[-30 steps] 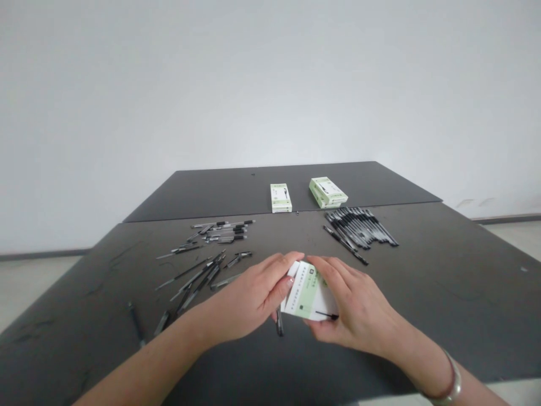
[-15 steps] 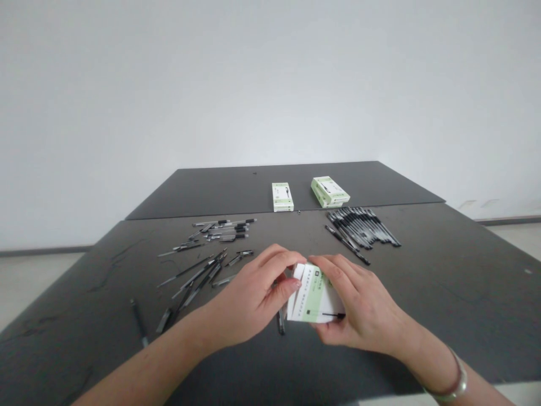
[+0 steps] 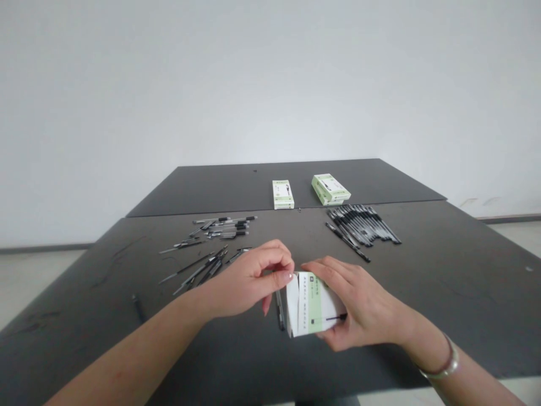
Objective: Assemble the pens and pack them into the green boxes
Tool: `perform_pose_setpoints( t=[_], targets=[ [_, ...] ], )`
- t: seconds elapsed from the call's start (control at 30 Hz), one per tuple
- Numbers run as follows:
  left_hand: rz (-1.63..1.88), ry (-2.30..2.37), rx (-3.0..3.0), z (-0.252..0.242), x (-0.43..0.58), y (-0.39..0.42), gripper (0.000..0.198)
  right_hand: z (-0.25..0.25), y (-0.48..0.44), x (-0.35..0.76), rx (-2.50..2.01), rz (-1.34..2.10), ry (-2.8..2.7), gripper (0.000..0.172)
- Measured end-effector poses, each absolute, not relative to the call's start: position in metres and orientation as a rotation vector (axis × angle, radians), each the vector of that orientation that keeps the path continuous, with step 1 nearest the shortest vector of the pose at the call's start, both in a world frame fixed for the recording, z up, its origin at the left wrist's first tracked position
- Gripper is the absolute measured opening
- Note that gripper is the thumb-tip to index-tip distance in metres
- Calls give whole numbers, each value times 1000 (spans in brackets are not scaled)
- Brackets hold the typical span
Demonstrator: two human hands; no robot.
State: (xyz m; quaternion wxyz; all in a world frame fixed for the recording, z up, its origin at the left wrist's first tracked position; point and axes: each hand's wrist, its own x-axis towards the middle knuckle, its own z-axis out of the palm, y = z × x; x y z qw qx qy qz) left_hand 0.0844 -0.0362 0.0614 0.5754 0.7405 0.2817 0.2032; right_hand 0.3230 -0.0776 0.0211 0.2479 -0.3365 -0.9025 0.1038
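- My right hand (image 3: 359,301) grips a white-and-green box (image 3: 313,304), which sits just ahead of my body.
- My left hand (image 3: 245,276) is curled, its fingertips (image 3: 289,270) at the box's flap; I can't tell if they're holding it.
- A pen (image 3: 279,310) is just beside the box, left of it.
- Ahead-left of my hands lie loose pens (image 3: 207,268); ahead-right, a row of pens (image 3: 359,225).
- Farther ahead sit a box (image 3: 283,194) and a second box (image 3: 331,189).
- Everything's on a dark table (image 3: 84,316), with a white wall (image 3: 270,84) beyond.
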Motion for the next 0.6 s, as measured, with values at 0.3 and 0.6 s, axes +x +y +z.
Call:
perform_pose_setpoints(
  t=[0.3, 0.6],
  targets=[
    [464, 723, 1848, 65, 87, -37, 14, 21, -74, 323, -864, 213, -2517, 72],
    [524, 829, 2100, 70, 92, -42, 9, 17, -74, 326, -866, 95, -2553, 70]
  ],
)
